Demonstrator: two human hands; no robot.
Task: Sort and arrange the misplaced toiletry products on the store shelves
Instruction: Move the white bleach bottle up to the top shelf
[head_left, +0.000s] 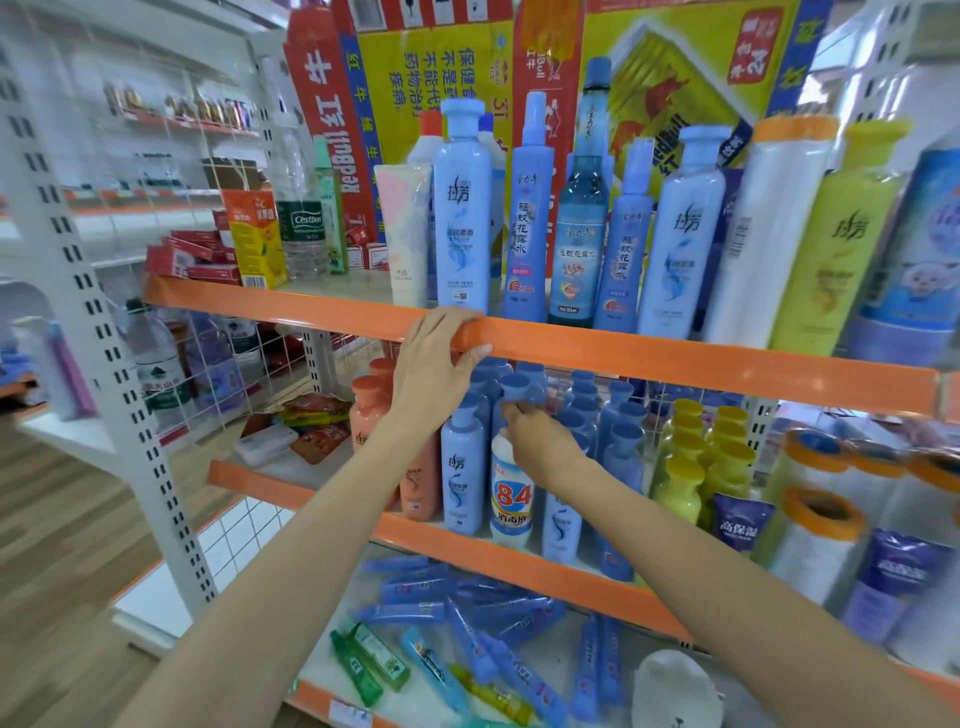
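Note:
A white "84" disinfectant bottle (511, 493) stands at the front of the middle shelf among light blue shampoo bottles (464, 475). My right hand (540, 441) grips its neck from above, fingers closed around the top. My left hand (441, 358) rests on the orange front edge of the upper shelf (675, 353), fingers curled over it. On the upper shelf stand tall blue shampoo and spray bottles (527, 218), a pink-white tube (404, 234) and a yellow bottle (836, 244).
Orange shampoo bottles (371, 410) stand left of the blue ones, yellow bottles (696, 462) to the right. The bottom shelf holds several blue tubes (467, 608) and green tubes (363, 665) lying loose. White rolls with orange ends (821, 530) fill the right side. A white upright post (104, 332) stands left.

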